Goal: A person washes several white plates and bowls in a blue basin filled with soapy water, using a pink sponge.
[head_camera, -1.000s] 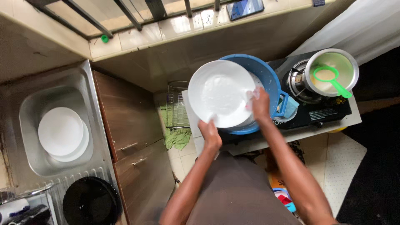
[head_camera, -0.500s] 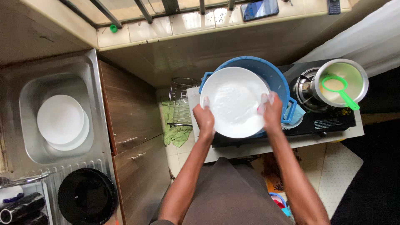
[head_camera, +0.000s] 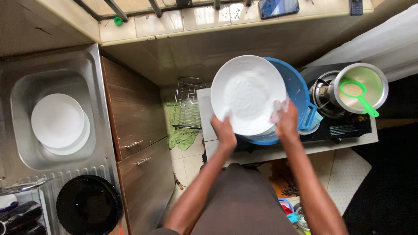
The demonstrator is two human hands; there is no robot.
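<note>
- Foreground: person's torso in brown garment, seen from above; both forearms reach fwd. Feet and floor under them mostly hidden by the body.
- Left hand (head_camera: 225, 132): fingers clasped on lower-left rim of the white plate (head_camera: 248, 93); thumb on the face, other fingers behind the rim, not visible.
- Right hand (head_camera: 287, 119): fingers closed on lower-right rim, w/ what looks like a pale translucent scrap or suds pressed to the plate; which one, cannot tell.
- White plate: held up, face toward camera, above the blue basin (head_camera: 300, 93); face looks wet or soapy at centre. Judged: washing of this plate is under way, not yet set down.
- Blue basin: mostly covered by the plate; contents hidden.
- Low table (head_camera: 209, 130) under basin: only edges show.
- Gas stove (head_camera: 344, 126), right: metal pot (head_camera: 378, 82) w/ green strainer (head_camera: 357, 93) resting across it; pot contents unclear.
- Wire dish rack (head_camera: 188, 102) on floor, green cloth (head_camera: 183, 137) beside it; rack looks empty, so judged none racked there.
- Sink (head_camera: 21, 143), left: two stacked white plates (head_camera: 58, 122) in the bowl; clean or dirty not discernible. Black round pan (head_camera: 89, 204) on drainboard, partly cut off.
- Far: tiled sill w/ phone (head_camera: 278, 8), cut by frame top.
</note>
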